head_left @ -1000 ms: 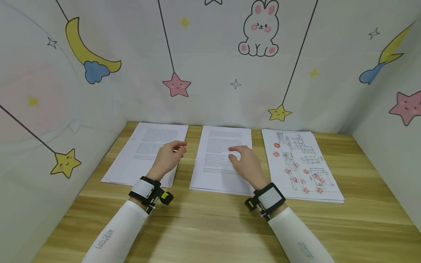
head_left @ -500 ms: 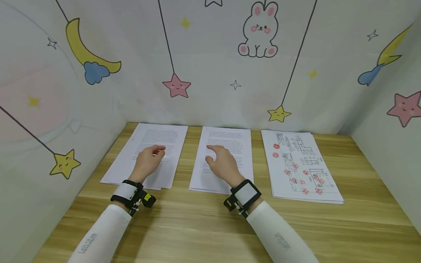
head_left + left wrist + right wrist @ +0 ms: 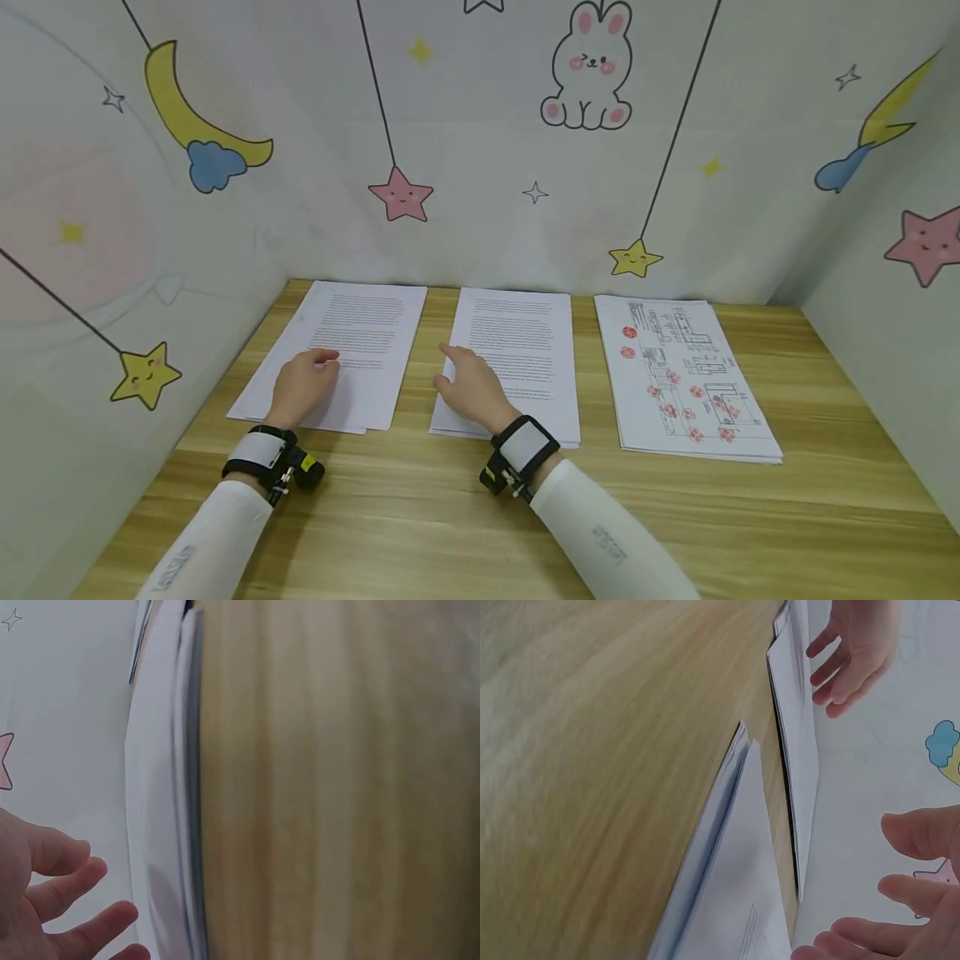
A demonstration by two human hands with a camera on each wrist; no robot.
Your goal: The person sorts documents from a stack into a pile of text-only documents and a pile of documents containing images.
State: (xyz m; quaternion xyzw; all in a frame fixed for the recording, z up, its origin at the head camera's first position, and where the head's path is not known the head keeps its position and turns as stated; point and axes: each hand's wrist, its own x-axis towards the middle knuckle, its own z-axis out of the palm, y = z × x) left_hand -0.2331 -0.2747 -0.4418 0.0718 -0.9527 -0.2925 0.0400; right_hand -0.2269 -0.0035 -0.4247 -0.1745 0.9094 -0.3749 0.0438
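In the head view my left hand [image 3: 302,387] hovers over the left stack of printed paper [image 3: 367,333], its fingers loosely bent and holding nothing. My right hand [image 3: 474,390] is above the left part of the middle paper stack [image 3: 525,350], thumb and index finger apart with nothing between them. The left wrist view has the left fingers [image 3: 82,930] spread a little above the stack's edge [image 3: 154,787]. From the right wrist, the right fingers [image 3: 885,934] look relaxed, and the middle stack [image 3: 735,885] lies below them.
A third stack [image 3: 675,375], with line drawings and red stamp marks, lies on the right of the wooden table [image 3: 420,517]. Behind the table rises a white cloth wall [image 3: 480,242] with cartoon prints. Another wall panel [image 3: 172,308] closes the left side.
Both hands have moved left and slightly nearer the body. The right hand went from the middle stack's right part to its left edge. The paper stacks lie where they were.
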